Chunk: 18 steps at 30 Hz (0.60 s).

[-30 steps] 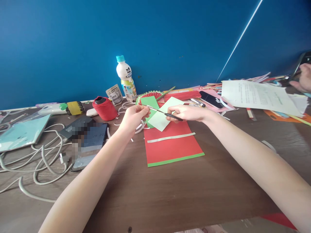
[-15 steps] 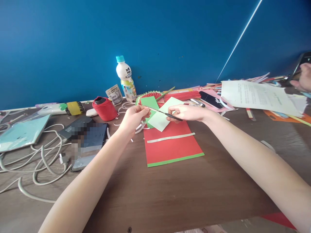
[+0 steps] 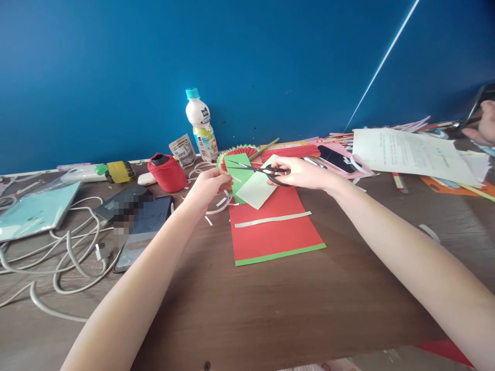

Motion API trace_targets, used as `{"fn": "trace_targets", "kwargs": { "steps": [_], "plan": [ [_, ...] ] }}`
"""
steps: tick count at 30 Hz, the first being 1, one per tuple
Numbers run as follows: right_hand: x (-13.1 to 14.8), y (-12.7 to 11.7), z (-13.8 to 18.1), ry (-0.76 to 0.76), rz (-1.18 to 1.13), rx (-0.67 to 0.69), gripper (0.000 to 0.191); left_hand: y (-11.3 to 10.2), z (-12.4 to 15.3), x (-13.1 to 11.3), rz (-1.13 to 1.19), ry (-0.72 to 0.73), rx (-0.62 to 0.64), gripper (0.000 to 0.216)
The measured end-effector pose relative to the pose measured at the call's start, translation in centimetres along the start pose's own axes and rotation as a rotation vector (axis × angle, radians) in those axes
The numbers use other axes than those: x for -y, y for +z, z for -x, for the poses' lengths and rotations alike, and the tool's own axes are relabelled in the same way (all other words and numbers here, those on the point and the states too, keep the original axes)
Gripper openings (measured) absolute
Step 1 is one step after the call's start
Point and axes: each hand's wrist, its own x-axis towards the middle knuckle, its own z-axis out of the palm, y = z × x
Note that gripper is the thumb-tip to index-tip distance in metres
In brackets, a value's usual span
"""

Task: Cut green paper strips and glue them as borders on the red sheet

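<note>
My right hand (image 3: 297, 172) is closed around the handles of black scissors (image 3: 253, 168), whose blades are spread and point left. My left hand (image 3: 212, 186) pinches a narrow pale paper strip (image 3: 236, 179); its short end sticks out to the right, just below the blade tips. Under the scissors are a green paper piece (image 3: 237, 161) and a pale green paper piece (image 3: 257, 190). They overlap the top of a red sheet (image 3: 275, 238) with a green lower edge. Across that sheet lies a pale strip (image 3: 273, 219).
A bottle (image 3: 201, 126), a red roll (image 3: 167, 172) and a pleated paper fan (image 3: 242, 150) stand along the wall. Cables (image 3: 65, 257) and a phone (image 3: 145, 232) lie left. Printed paper (image 3: 410, 154) lies right, near another person's hand (image 3: 486, 123) with a phone.
The scissors' blades have spread apart, and their tips now sit off my left hand. My left hand has shifted slightly down and left, showing the strip's end.
</note>
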Motion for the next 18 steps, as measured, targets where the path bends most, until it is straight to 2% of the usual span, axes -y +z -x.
{"fn": "trace_targets", "kwargs": {
  "steps": [3, 5, 7, 12, 14, 18],
  "plan": [
    [-0.1, -0.3, 0.1, -0.023, 0.252, -0.054, 0.032, -0.5, -0.3, 0.1, -0.012, 0.044, -0.146, 0.004],
    [0.0, -0.3, 0.1, -0.02, 0.371, -0.075, 0.033, -0.8, -0.4, 0.1, -0.033, 0.119, -0.184, 0.009],
    [0.2, -0.2, 0.1, -0.019, 0.426, -0.069, 0.033, -0.9, -0.2, -0.1, -0.104, 0.224, -0.137, 0.018],
    [0.6, -0.1, 0.1, -0.026, 0.462, -0.02, 0.033, -0.5, 0.6, -0.5, -0.451, 0.522, 0.097, 0.032],
    [0.8, -0.2, 0.2, -0.03, 0.457, 0.014, 0.031, -0.3, 1.0, -0.7, -0.56, 0.557, 0.168, 0.034],
    [1.2, -0.2, 0.4, -0.023, 0.431, 0.059, 0.026, 0.0, 1.4, -1.0, -0.673, 0.523, 0.238, 0.034]
  ]
}}
